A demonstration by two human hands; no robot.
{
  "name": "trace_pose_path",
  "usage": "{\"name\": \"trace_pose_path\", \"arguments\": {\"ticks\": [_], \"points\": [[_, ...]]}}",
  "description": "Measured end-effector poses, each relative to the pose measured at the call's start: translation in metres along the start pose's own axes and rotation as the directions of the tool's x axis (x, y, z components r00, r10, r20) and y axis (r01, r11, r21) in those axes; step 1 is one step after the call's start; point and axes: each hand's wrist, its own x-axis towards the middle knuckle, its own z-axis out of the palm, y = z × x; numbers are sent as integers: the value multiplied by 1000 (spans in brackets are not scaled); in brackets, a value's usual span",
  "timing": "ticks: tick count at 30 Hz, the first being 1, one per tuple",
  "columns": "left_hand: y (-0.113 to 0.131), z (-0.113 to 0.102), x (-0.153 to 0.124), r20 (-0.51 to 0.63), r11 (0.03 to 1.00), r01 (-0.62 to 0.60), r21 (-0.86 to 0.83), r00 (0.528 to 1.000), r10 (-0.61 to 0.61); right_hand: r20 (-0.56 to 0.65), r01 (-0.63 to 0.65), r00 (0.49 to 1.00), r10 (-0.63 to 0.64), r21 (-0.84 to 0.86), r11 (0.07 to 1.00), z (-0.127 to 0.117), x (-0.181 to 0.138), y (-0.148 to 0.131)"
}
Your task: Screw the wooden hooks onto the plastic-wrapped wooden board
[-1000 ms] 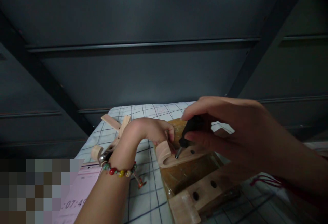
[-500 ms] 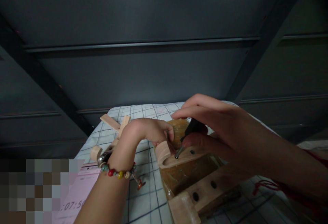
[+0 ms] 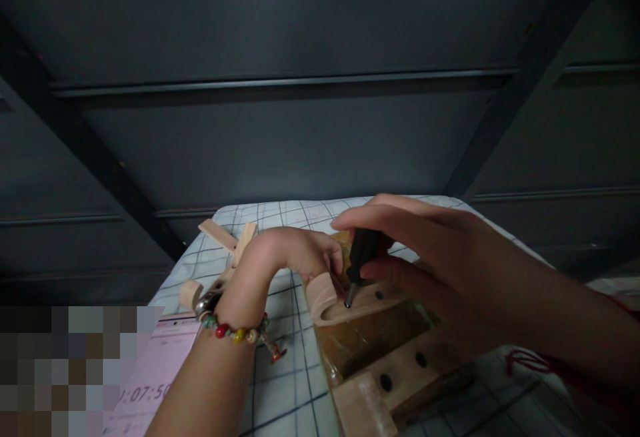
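Right hand (image 3: pixel 450 257) grips a black-handled metal driver (image 3: pixel 364 251), best kept square to the pale drilled wooden bar (image 3: pixel 364 305); left hand (image 3: pixel 307 253) curls nearby, hold unclear.

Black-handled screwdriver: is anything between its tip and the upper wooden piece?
Nothing visible: the right hand holds the screwdriver with its metal tip down at the upper wooden piece. The left hand is alongside.

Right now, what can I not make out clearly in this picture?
In the head view:
- Screwdriver, handle end: covered by the right hand.
- Whether its tip meets a screw: too small.
- Near wooden bar, right end: hidden by the same hand.
- Pink sheet: cut off by the bottom edge, left part pixelated.
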Motion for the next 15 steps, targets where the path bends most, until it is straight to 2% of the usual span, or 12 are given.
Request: {"name": "trace_pose_path", "arguments": {"ticks": [10,12,15], "points": [[-7,-1,3,25,999,-33,-28,999,34,-110,-201,976,186,-142,969,1,0,3],[-7,-1,3,19,999,-33,-20,999,33,-114,-180,980,164,-143,973,3,2,1],[-6,-2,1,-18,999,-46,0,999,46,-69,-76,995,71,-71,995,5,1,-1]]}}
